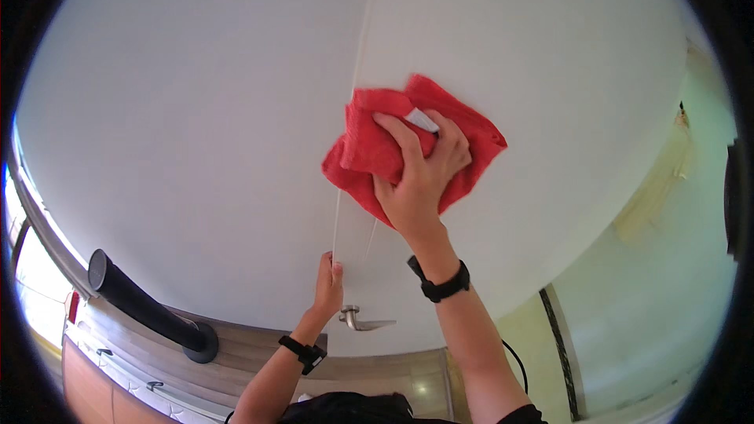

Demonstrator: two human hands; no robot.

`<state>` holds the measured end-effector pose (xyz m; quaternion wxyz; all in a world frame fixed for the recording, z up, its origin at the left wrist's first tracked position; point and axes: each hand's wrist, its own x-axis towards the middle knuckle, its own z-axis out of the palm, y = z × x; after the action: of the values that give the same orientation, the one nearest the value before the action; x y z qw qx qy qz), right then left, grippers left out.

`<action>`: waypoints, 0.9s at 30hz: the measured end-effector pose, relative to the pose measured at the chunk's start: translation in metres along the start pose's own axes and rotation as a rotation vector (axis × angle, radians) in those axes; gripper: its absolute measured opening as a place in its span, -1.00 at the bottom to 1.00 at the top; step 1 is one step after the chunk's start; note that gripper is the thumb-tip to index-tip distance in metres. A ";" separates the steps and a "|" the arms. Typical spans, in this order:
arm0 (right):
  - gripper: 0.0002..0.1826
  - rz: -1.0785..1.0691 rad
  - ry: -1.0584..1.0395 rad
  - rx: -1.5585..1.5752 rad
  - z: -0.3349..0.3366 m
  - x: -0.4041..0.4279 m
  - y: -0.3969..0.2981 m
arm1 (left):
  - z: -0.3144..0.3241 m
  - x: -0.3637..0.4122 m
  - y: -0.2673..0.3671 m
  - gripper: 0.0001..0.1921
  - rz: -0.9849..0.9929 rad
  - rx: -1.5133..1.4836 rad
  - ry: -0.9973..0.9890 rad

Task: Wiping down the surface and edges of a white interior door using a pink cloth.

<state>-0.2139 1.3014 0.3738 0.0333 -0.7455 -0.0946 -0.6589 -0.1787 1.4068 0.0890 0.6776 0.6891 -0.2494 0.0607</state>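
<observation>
My right hand [421, 171] grips a folded red cloth [377, 135] with a white tag and presses it against the white door [530, 129]. The cloth lies across a thin line that runs up the white surface. Lower and to the left, my left hand [328, 285] holds the edge of the door [333, 235], thumb on the near face, its other fingers partly hidden. A metal lever handle [368, 325] sits just right of my left hand. Both wrists wear black bands.
A black cylindrical tower device [147, 312] on a round base stands at lower left on the wood-look floor [377, 368]. Near it is a white mattress edge [141, 386] beside a wooden panel [88, 374]. A pale yellowish cloth item [657, 182] hangs at the right.
</observation>
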 end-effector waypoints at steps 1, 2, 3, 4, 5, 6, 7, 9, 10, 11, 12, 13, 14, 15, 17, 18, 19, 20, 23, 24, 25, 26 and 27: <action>-0.30 -0.002 0.013 0.011 0.010 0.001 -0.011 | -0.005 0.004 0.003 -0.36 -0.017 -0.021 -0.019; -0.30 -0.003 -0.011 -0.008 0.014 0.002 -0.015 | -0.009 0.007 0.006 -0.38 -0.004 -0.046 -0.088; -0.39 -0.023 0.014 -0.044 0.018 0.002 -0.019 | -0.016 0.009 0.006 -0.40 0.009 -0.066 -0.155; -0.47 -0.044 0.039 -0.079 0.021 0.002 -0.021 | -0.020 0.008 0.004 -0.40 -0.010 -0.081 -0.168; -0.47 -0.048 0.024 -0.094 0.024 0.004 -0.022 | -0.021 0.011 0.002 -0.40 -0.022 -0.077 -0.184; -0.45 -0.067 0.036 -0.103 0.027 0.004 -0.022 | -0.024 0.013 -0.001 -0.39 -0.035 -0.068 -0.198; -0.43 -0.088 0.050 -0.113 0.029 0.004 -0.025 | -0.025 0.013 -0.010 -0.39 -0.040 -0.082 -0.208; -0.42 -0.093 0.054 -0.113 0.038 0.001 -0.034 | -0.032 0.017 -0.028 -0.36 -0.122 -0.386 -0.180; -0.45 -0.061 0.097 -0.118 0.040 -0.006 -0.029 | -0.033 0.018 -0.018 -0.36 -0.126 -0.401 -0.187; -0.47 -0.029 0.143 -0.120 0.042 -0.012 -0.023 | -0.037 0.017 -0.007 -0.35 -0.195 -0.416 -0.257; -0.46 -0.032 0.160 -0.142 0.039 -0.016 -0.022 | -0.040 0.019 0.004 -0.33 -0.256 -0.428 -0.324; -0.46 -0.034 0.162 -0.142 0.042 -0.027 -0.026 | -0.042 0.019 0.004 -0.33 -0.254 -0.427 -0.324; -0.46 0.040 0.172 -0.135 0.047 -0.043 -0.030 | -0.044 0.020 0.005 -0.32 -0.264 -0.428 -0.318; -0.45 0.118 0.182 -0.131 0.052 -0.063 -0.035 | -0.047 0.019 0.002 -0.31 -0.277 -0.425 -0.317; -0.47 0.165 0.211 -0.067 0.062 -0.110 -0.050 | -0.052 0.021 -0.001 -0.32 -0.261 -0.435 -0.323; -0.46 0.193 0.200 -0.061 0.065 -0.138 -0.053 | -0.051 0.022 0.000 -0.33 -0.243 -0.453 -0.325; -0.44 0.228 0.189 -0.051 0.069 -0.173 -0.057 | -0.052 0.020 -0.011 -0.33 -0.242 -0.446 -0.341; -0.41 0.274 0.188 -0.047 0.076 -0.206 -0.065 | -0.054 0.017 -0.027 -0.37 -0.211 -0.471 -0.328; -0.30 0.454 0.147 -0.094 0.075 -0.294 -0.069 | -0.042 0.016 -0.013 -0.47 -0.223 -0.545 -0.329; -0.32 0.551 0.117 -0.077 0.076 -0.313 -0.074 | -0.045 0.014 -0.008 -0.44 -0.316 -0.619 -0.331; -0.34 0.649 0.086 -0.056 0.077 -0.313 -0.080 | -0.050 0.015 -0.004 -0.41 -0.410 -0.691 -0.329; -0.41 0.608 0.073 -0.127 0.074 -0.313 -0.081 | -0.051 0.018 -0.006 -0.41 -0.403 -0.683 -0.342; -0.41 0.614 0.087 -0.142 0.068 -0.308 -0.081 | -0.053 0.019 -0.009 -0.38 -0.443 -0.730 -0.348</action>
<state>-0.1976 1.3631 0.0539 0.1826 -0.7109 0.1825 -0.6542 -0.1449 1.4525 0.0929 0.8208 0.4419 -0.2114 -0.2939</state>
